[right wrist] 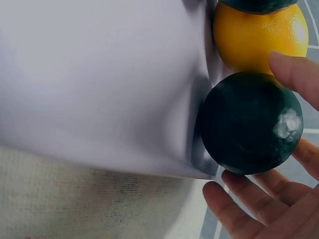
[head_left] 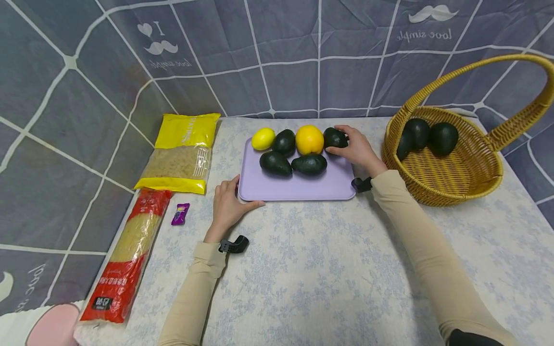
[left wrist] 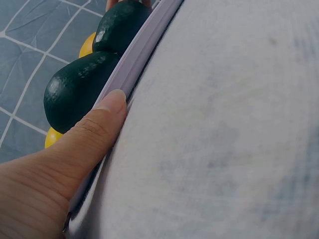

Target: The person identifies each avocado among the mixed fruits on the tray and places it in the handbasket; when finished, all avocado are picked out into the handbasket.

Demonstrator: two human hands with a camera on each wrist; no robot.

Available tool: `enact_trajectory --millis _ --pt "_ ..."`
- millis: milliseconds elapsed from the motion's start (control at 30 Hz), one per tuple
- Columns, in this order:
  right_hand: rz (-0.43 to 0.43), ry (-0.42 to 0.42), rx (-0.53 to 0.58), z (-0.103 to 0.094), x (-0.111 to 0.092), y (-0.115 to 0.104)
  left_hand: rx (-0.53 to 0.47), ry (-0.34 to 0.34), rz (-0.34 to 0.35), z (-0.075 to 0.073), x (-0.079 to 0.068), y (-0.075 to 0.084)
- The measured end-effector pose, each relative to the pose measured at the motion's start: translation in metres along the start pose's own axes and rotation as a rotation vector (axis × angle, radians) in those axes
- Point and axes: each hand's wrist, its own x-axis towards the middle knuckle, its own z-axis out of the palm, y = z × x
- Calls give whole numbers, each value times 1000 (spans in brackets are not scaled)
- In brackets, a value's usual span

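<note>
A lilac tray (head_left: pixel 298 189) carries a lemon (head_left: pixel 263 139), an orange (head_left: pixel 309 140) and several dark green avocados, two of them in the front row. My left hand (head_left: pixel 229 204) touches the tray's near left corner, its straight thumb (left wrist: pixel 107 107) along the front rim and the fingers by the left side. At the tray's back right, my right hand (head_left: pixel 357 146) holds an avocado (right wrist: pixel 251 123) between thumb and fingers, right beside the orange. In the right wrist view, the thumb lies at its upper side and the fingers curve around below.
Right of the tray stands a wicker basket (head_left: pixel 450 192) with a tall handle and several avocados (head_left: pixel 443 139) inside. To the left lie a yellow bag (head_left: pixel 179 154), a red pasta packet (head_left: pixel 127 254) and a small purple wrapped sweet (head_left: pixel 180 214). A pink round object (head_left: pixel 54 327) is at the near left corner.
</note>
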Motion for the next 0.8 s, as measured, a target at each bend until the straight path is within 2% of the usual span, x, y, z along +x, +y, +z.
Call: enact_trajectory --millis 333,600,800 --pt "64 -77 -35 1 6 1 -9 4 4 1 0 -1" --pt "79 -88 -50 3 9 4 -3 9 8 1 0 0" --pt "59 -87 -46 1 5 4 -5 6 0 1 0 1"
